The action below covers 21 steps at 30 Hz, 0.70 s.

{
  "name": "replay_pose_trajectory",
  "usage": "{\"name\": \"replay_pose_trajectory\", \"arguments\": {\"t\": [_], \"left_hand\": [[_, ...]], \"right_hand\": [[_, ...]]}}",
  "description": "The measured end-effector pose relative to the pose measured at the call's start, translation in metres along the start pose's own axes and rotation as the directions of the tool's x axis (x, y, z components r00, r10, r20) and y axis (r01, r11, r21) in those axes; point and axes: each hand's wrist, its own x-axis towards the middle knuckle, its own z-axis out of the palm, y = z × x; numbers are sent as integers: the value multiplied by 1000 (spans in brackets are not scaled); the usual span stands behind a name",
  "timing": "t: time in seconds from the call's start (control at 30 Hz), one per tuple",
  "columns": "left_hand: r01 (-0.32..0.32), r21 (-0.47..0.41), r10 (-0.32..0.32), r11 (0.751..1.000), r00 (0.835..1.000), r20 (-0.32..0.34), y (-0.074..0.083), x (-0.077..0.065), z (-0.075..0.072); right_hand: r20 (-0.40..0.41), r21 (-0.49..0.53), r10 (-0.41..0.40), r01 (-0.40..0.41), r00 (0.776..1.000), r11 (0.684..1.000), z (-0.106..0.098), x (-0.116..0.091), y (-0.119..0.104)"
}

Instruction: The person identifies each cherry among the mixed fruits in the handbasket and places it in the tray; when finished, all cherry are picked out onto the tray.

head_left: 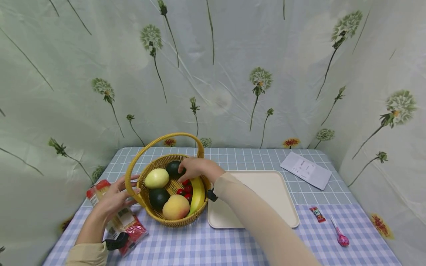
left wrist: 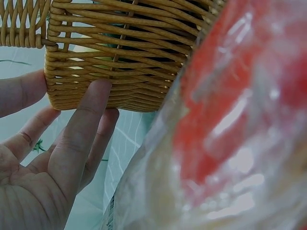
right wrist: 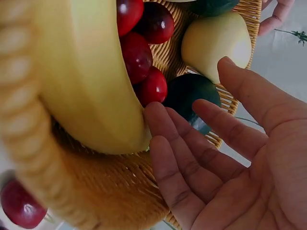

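Note:
A yellow wicker basket (head_left: 176,222) with a tall arched handle stands left of centre. Inside lie a pale yellow fruit (head_left: 156,178), two dark green fruits (head_left: 159,198), a peach (head_left: 175,207), a banana (head_left: 198,195) and several small red fruits (head_left: 188,189). My right hand (head_left: 196,167) reaches over the far right rim, fingers relaxed and spread beside the far dark green fruit (right wrist: 187,96). In the right wrist view its fingertips are right at the banana's end, and the palm holds nothing. My left hand (head_left: 116,195) has its extended fingers against the basket's left side (left wrist: 115,67).
Under the left forearm lies a clear plastic packet with red ends (head_left: 136,227). A cream tray (head_left: 266,184) sits right of the basket, partly covered by my right sleeve. Farther right are a grey-white envelope (head_left: 306,170), a small red candy (head_left: 317,214) and a pink lollipop (head_left: 342,239).

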Motion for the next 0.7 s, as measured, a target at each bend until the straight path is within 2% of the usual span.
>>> {"name": "replay_pose_trajectory", "arguments": {"t": [0.23,0.7], "left_hand": [[6,-13,-6,1000,1000,-2,0,1,1],[1,-20,-1,1000,1000,6,3,-2,1]], "right_hand": [[44,109,27,-31,999,993,0,7,-3],[53,161,88,-96,995,982,2,13,-7]]}}
